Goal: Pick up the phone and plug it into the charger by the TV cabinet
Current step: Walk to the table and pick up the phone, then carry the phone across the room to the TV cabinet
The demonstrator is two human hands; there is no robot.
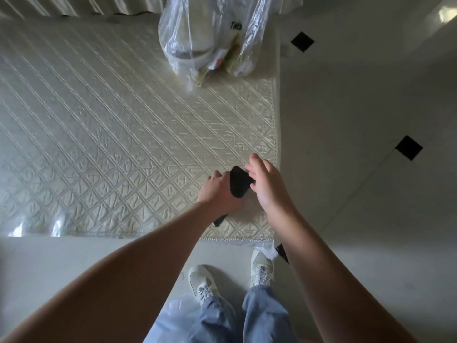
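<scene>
A black phone (238, 182) is held above the near right corner of a cream quilted table cover (118, 134). My left hand (217, 191) is shut around the phone's lower half, and its dark bottom end pokes out below my wrist. My right hand (265, 184) hovers just right of the phone with fingers spread, its fingertips at the phone's upper edge. No charger or TV cabinet is in view.
A clear plastic bag (212, 38) with items inside lies on the cover's far side. Pale floor tiles with small black diamond insets (408, 147) stretch to the right. My feet in white sneakers (205, 280) stand at the table's near edge.
</scene>
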